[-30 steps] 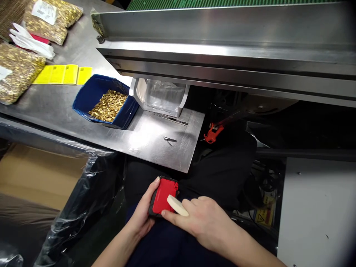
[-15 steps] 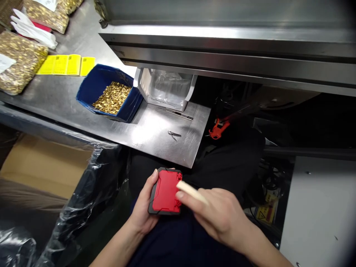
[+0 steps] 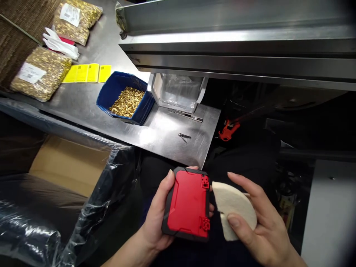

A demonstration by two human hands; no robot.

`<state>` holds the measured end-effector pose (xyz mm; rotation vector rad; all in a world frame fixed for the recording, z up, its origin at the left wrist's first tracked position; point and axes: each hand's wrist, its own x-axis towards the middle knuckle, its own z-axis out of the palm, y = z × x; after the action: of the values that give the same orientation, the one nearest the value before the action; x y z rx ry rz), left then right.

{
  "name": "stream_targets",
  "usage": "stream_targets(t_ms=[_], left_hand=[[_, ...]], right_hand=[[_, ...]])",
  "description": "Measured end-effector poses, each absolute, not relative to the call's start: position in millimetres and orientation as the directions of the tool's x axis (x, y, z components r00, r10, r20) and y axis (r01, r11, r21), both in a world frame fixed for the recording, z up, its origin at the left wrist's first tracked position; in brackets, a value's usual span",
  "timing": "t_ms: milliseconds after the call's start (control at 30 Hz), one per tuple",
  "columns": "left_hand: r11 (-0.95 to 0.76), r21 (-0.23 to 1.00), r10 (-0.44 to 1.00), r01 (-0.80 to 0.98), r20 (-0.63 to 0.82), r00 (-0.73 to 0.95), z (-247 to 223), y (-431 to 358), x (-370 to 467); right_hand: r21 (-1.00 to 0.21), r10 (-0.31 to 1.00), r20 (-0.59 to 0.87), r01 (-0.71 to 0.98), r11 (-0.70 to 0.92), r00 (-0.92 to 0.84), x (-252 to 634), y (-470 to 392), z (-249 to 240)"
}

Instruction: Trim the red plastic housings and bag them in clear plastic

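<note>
My left hand [image 3: 160, 211] is closed round a red and black plastic case [image 3: 187, 204], held over my lap with its red face up. Small moulded fittings show along the case's right edge. In my right hand [image 3: 261, 218] is a cream felt pad [image 3: 236, 207] with a rounded edge and a notch on its left side. The thumb presses on the pad's face, and the pad is just right of the case, apart from it. Tweezers [image 3: 187, 115] and small nail clippers [image 3: 184, 135] lie on the metal table [image 3: 155, 142] beyond.
A blue bin [image 3: 104, 98] of small brass-coloured parts stands beside a grey bin [image 3: 180, 91] with clear plastic bags. Bags of parts [image 3: 41, 81], yellow labels [image 3: 87, 73] and white gloves [image 3: 59, 44] lie left. A plastic-lined box [image 3: 72, 163] and an orange air gun [image 3: 229, 129] are nearby.
The felt pad has moved off the case to the right and turned to show its flat face. The case now appears larger, and the whole view has shifted.
</note>
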<state>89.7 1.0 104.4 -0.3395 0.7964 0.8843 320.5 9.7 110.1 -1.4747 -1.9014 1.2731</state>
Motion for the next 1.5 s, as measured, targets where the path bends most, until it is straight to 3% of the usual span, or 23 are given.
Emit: stream_targets(t_ms=[400, 567, 633, 733, 800, 867, 967, 1067, 1500], left_hand=[[0.591, 0.039, 0.545, -0.806, -0.756, 0.363, 103, 5, 92], [0.605, 0.031, 0.517, -0.796, -0.775, 0.363, 100, 5, 93], [0.583, 0.1, 0.53, -0.806, -0.799, 0.284, 98, 3, 95], [0.468, 0.324, 0.594, -0.822, -0.805, 0.021, 99, 2, 97], [0.373, 0.462, 0.63, -0.805, -0.763, -0.146, 101, 2, 99], [0.312, 0.558, 0.654, -0.769, -0.713, -0.252, 105, 3, 101], [0.276, 0.652, 0.688, -0.706, -0.647, -0.329, 111, 6, 106], [0.271, 0.708, 0.701, -0.652, -0.609, -0.371, 114, 7, 111], [0.184, 0.756, 0.768, -0.628, -0.51, -0.389, 111, 9, 114]], right_hand=[[-0.854, 0.881, -0.262, 0.52, -0.022, -0.394, 319, 8, 109], [-0.853, 0.891, -0.066, 0.489, 0.184, -0.449, 316, 13, 109], [-0.86, 0.911, -0.009, 0.468, 0.204, -0.413, 314, 16, 108], [-0.825, 0.929, -0.209, 0.565, 0.0, -0.305, 311, 19, 106], [-0.761, 0.842, -0.454, 0.619, -0.196, -0.292, 306, 19, 105], [-0.756, 0.697, -0.599, 0.565, -0.33, -0.395, 296, 17, 103], [-0.82, 0.57, -0.563, 0.322, -0.473, -0.598, 277, 13, 103], [-0.809, 0.566, -0.527, 0.17, -0.563, -0.634, 263, 13, 106], [-0.743, 0.555, -0.554, 0.068, -0.666, -0.62, 260, 21, 112]])
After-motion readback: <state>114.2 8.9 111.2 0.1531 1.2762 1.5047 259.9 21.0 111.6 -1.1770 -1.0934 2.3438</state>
